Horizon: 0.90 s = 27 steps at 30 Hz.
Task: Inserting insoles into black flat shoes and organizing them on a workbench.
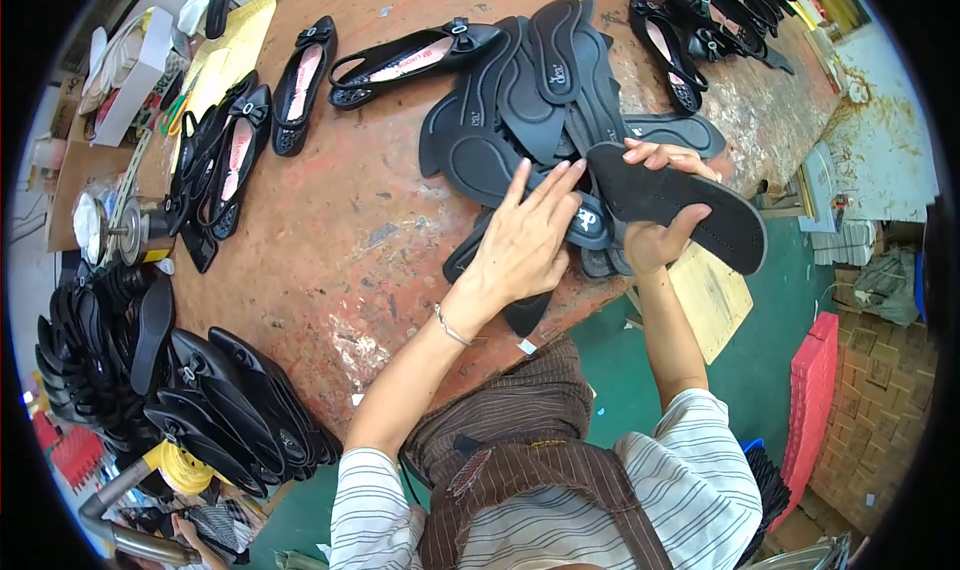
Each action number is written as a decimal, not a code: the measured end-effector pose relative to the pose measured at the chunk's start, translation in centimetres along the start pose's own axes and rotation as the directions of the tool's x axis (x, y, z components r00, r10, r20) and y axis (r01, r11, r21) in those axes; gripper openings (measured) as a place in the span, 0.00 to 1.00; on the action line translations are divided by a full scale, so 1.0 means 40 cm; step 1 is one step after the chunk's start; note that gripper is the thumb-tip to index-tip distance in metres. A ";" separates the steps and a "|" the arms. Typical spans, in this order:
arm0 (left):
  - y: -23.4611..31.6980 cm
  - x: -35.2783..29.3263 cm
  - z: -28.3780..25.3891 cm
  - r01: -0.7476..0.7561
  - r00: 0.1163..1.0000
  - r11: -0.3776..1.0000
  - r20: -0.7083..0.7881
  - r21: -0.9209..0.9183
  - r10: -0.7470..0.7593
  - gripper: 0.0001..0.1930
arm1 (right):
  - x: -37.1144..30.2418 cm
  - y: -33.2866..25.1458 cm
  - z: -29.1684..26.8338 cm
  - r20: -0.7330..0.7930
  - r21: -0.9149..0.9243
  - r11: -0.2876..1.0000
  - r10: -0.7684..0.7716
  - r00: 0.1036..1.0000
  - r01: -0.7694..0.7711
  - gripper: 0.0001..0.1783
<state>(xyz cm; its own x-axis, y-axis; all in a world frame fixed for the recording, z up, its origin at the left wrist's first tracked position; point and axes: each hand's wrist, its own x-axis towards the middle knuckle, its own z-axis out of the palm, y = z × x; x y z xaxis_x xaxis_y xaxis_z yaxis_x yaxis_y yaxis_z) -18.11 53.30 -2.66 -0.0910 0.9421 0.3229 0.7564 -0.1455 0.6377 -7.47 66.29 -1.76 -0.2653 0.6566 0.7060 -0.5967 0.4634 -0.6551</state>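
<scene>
My right hand (652,238) grips a black shoe insole (700,205) near its middle, thumb on the near face and fingers behind, its plain dark side showing. My left hand (520,242) lies with fingers stretched over another black insole (585,218) in the heap and holds nothing that I can see. The heap of black insoles (530,115) spreads in overlapping layers across the table near its right corner. Several have stitched outlines and pale lettering at the heel.
Black flat shoes with bows (305,85) stand on the worn red-brown table (330,240) beyond and left of the heap. More black shoes (240,400) hang together at the lower left. A white box (135,75) and yellow paper (235,55) sit far left; a pink-red foam slab (808,395) leans at right.
</scene>
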 end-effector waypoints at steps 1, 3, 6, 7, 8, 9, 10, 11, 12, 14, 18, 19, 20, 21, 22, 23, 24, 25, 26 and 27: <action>0.000 0.007 0.003 0.025 0.998 0.997 0.063 0.078 -0.030 0.32 | -0.001 0.002 -0.005 -0.018 0.027 0.999 0.022 1.000 -0.021 0.31; -0.010 0.006 0.037 0.000 0.997 0.989 0.081 0.147 -0.012 0.33 | 0.007 0.001 -0.018 -0.057 0.075 0.995 0.062 0.996 -0.058 0.31; -0.059 -0.028 0.077 -0.029 0.994 0.959 0.105 0.282 -0.001 0.35 | 0.044 0.010 -0.037 -0.137 0.147 0.983 0.134 0.981 -0.114 0.30; -0.067 -0.037 0.077 -0.039 0.991 0.948 0.133 0.316 -0.004 0.35 | 0.076 0.009 -0.055 -0.184 0.110 0.990 0.109 0.977 -0.090 0.30; -0.069 -0.045 0.073 -0.046 0.987 0.935 0.158 0.352 -0.011 0.34 | 0.111 -0.001 -0.081 -0.227 0.075 0.995 0.085 0.970 -0.069 0.31; -0.058 -0.038 0.065 -0.008 0.987 0.977 0.156 0.213 -0.026 0.35 | 0.141 -0.023 -0.113 -0.316 0.153 0.987 0.100 0.943 -0.053 0.29; -0.054 -0.035 0.058 -0.014 0.989 0.982 0.144 0.189 -0.014 0.32 | 0.170 -0.041 -0.139 -0.399 0.239 0.971 0.123 0.909 -0.026 0.28; -0.066 -0.028 0.042 -0.036 0.995 0.994 0.097 0.107 0.026 0.30 | 0.193 -0.065 -0.159 -0.451 0.269 0.960 0.193 0.872 -0.073 0.26; -0.080 -0.022 0.018 -0.060 0.997 0.998 0.044 0.032 0.059 0.27 | 0.206 -0.088 -0.186 -0.493 0.308 0.944 0.267 0.828 -0.120 0.24; -0.133 0.030 -0.039 -0.048 0.976 0.989 -0.205 0.142 0.077 0.21 | 0.213 -0.156 -0.239 -0.339 0.446 0.839 0.481 0.809 -0.312 0.22; -0.351 0.084 -0.189 0.346 0.879 0.706 -0.476 0.618 -0.013 0.21 | 0.086 -0.189 -0.074 0.017 0.492 0.555 0.764 0.645 -0.670 0.31; -0.420 0.060 -0.210 0.395 0.874 0.664 -0.482 0.635 -0.058 0.23 | 0.040 -0.178 -0.045 0.142 0.494 0.429 0.819 0.557 -0.757 0.33; -0.476 0.042 -0.236 0.394 0.901 0.677 -0.408 0.622 -0.149 0.17 | -0.003 -0.168 -0.022 0.255 0.469 0.302 0.853 0.455 -0.830 0.36; -0.497 0.040 -0.253 0.375 0.919 0.654 -0.359 0.657 -0.166 0.13 | -0.050 -0.154 -0.005 0.341 0.468 0.189 0.863 0.373 -0.863 0.38; -0.507 0.034 -0.269 0.356 0.932 0.628 -0.310 0.692 -0.187 0.09 | -0.092 -0.138 0.010 0.427 0.455 0.070 0.858 0.286 -0.888 0.40; -0.485 0.037 -0.290 0.376 0.908 0.653 -0.403 0.658 -0.116 0.06 | -0.126 -0.126 0.017 0.465 0.448 0.017 0.849 0.249 -0.894 0.41; -0.464 0.033 -0.315 0.394 0.868 0.675 -0.493 0.624 -0.051 0.04 | -0.153 -0.112 0.027 0.507 0.437 -0.042 0.837 0.207 -0.899 0.41; -0.423 0.034 -0.331 0.435 0.835 0.673 -0.548 0.597 -0.053 0.04 | -0.173 -0.104 0.028 0.464 0.471 -0.065 0.866 0.185 -0.880 0.40; -0.358 0.028 -0.352 0.436 0.834 0.692 -0.547 0.575 -0.071 0.04 | -0.175 -0.106 0.019 0.452 0.476 -0.077 0.876 0.168 -0.876 0.40; -0.287 -0.002 -0.375 0.423 0.835 0.715 -0.546 0.557 -0.069 0.04 | -0.164 -0.100 0.016 0.390 0.448 -0.008 0.902 0.187 -0.894 0.39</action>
<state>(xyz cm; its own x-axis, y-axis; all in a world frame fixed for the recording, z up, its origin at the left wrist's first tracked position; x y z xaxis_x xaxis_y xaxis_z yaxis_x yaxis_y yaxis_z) -36.50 50.35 0.48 -0.4821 0.6316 0.6072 0.8627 0.4630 0.2034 -3.82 59.76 -3.61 -0.8828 0.3088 -0.3540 -0.0975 -0.8576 -0.5050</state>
